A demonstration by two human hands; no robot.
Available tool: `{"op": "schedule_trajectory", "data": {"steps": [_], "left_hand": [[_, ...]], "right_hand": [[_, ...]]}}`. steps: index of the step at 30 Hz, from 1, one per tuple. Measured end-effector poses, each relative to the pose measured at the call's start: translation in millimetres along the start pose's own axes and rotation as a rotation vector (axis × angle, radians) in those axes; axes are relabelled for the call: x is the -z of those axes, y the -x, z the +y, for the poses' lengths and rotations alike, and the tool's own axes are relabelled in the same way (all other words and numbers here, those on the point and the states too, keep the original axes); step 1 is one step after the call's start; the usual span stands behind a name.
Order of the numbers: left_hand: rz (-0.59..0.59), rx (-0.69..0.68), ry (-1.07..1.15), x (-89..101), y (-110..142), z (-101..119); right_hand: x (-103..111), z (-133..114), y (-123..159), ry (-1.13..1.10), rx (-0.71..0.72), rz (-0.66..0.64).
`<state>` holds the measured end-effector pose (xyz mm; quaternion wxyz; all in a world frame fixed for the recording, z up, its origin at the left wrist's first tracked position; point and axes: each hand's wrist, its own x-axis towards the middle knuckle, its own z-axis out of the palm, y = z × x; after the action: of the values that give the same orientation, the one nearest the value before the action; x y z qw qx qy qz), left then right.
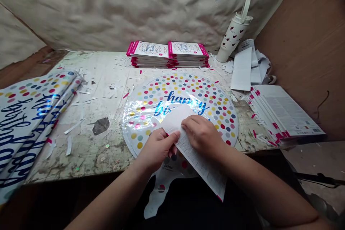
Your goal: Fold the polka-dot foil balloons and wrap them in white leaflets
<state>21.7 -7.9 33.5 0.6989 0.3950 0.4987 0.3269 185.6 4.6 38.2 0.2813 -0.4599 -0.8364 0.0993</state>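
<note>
In the head view, a printed paper sleeve (201, 167) with a white flap at its upper end is held over a flat foil balloon (151, 90). My left hand (159, 147) pinches the sleeve's left edge. At the flap, the fingers of my right hand (203, 134) are closed on the sleeve's upper part. Round and dotted in several colours, the balloon lies flat with blue "happy birthday" lettering partly covered by the sleeve and hands. Its tail (157, 194) hangs over the table's front edge.
Two stacks of pink-edged packets (152, 52) stand at the back. A white tumbler (233, 37) with hearts is beside white paper strips (242, 68). More printed sleeves (288, 111) lie at right, folded foil balloons (35, 115) at left. Paper scraps litter the worn table (107, 79).
</note>
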Motion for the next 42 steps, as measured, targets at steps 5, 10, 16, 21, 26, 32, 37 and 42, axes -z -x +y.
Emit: {"op": "schedule_trajectory", "data": {"steps": [5, 10, 16, 21, 26, 32, 37, 42], "left_hand": [[-0.037, 0.002, 0.012, 1.4, 3, 2], [-0.012, -0.044, -0.148, -3.0, 5, 3], [0.047, -0.007, -0.142, 10.5, 6, 8], [0.198, -0.071, -0.024, 27.0, 7, 11], [0.111, -0.19, -0.111, -7.0, 18, 8], [0.542, -0.997, -0.759, 36.3, 22, 19], [0.022, -1.207, -1.298, 64.4, 17, 5], [-0.03, -1.093, -1.37, 39.9, 15, -36]], "right_hand": [[8, 1, 4, -0.058, 0.018, -0.067], [1, -19, 1, 0.322, 0.149, -0.134], [48, 12, 27, 0.177, -0.027, -0.166], [106, 51, 95, 0.308, -0.287, -0.399], [44, -10, 60, 0.277, 0.008, -0.101], [16, -7, 10, -0.065, 0.231, 0.247], [6, 23, 26, -0.01, 0.264, 0.112], [-24, 11, 61, 0.242, 0.391, -0.05]]}}
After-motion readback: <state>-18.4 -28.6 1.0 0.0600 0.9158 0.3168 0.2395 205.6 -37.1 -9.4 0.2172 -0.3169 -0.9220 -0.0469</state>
